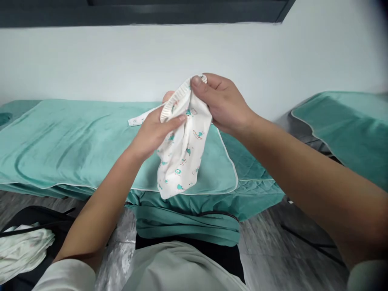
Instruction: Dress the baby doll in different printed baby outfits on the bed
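Observation:
Small white baby pants (pixel 182 157) with a print of teal animals hang between my two hands above the green bed. Their ribbed elastic waistband (pixel 182 93) faces up. My left hand (pixel 151 131) is closed on the left side of the band, thumb in front of the cloth. Higher up, my right hand (pixel 222 99) pinches the band's other end between thumb and fingers. Behind my left hand a strip of the same printed fabric (pixel 136 120) sticks out to the left. A skin-coloured rounded shape (pixel 167 96) shows behind the band; I cannot tell what it is.
A teal cover (pixel 75 141) with white piping lies over the bed against a white wall (pixel 106 60). Another teal-covered surface (pixel 357 129) stands at the right. Crumpled white cloth (pixel 24 250) lies on a black chair (pixel 33 218) at lower left. A dark panel (pixel 136 14) overhangs the wall.

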`<state>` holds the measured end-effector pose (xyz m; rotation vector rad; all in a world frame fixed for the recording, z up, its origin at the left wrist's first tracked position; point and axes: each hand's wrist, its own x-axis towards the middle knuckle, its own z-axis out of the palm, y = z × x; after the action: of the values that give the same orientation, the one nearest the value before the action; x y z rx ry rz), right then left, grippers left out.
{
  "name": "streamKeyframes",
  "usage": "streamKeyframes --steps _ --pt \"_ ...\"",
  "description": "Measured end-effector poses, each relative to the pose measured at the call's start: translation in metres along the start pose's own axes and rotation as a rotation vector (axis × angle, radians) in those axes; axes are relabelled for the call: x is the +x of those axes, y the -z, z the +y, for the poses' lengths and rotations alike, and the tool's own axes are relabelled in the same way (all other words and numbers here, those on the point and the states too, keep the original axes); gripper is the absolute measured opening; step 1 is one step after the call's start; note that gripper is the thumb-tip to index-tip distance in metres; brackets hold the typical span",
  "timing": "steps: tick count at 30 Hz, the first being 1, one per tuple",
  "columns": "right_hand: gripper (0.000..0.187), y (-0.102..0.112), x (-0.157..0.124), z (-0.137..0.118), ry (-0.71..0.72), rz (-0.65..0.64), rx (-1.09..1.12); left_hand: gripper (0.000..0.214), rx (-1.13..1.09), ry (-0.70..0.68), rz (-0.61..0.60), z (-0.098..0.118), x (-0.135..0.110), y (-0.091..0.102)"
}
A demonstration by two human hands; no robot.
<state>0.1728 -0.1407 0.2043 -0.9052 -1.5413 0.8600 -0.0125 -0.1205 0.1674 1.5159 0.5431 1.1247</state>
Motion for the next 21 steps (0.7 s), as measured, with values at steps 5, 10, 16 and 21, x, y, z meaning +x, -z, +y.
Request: streamKeyframes --steps 5,10,16,21 --pt "0.044 0.011 -0.009 0.008 -0.215 -0.435 -0.165 0.021 -0.138 0.021 0.267 -0.009 0.019 0.004" --pt "0.042 0.008 -0.01 0.012 -0.22 -0.26 -0.113 0.032 -0.147 0.131 0.081 -0.013 0.014 0.0" --pt "0.045 0.004 -0.011 0.009 -0.132 -0.064 -0.005 0.046 -0.112 0.142 -0.135 -0.009 0.003 0.001" --pt "0.03 0.007 -0.017 0.004 -0.217 -0.274 -0.048 0.031 -0.112 0.053 -0.001 -0.01 0.007 -0.001"
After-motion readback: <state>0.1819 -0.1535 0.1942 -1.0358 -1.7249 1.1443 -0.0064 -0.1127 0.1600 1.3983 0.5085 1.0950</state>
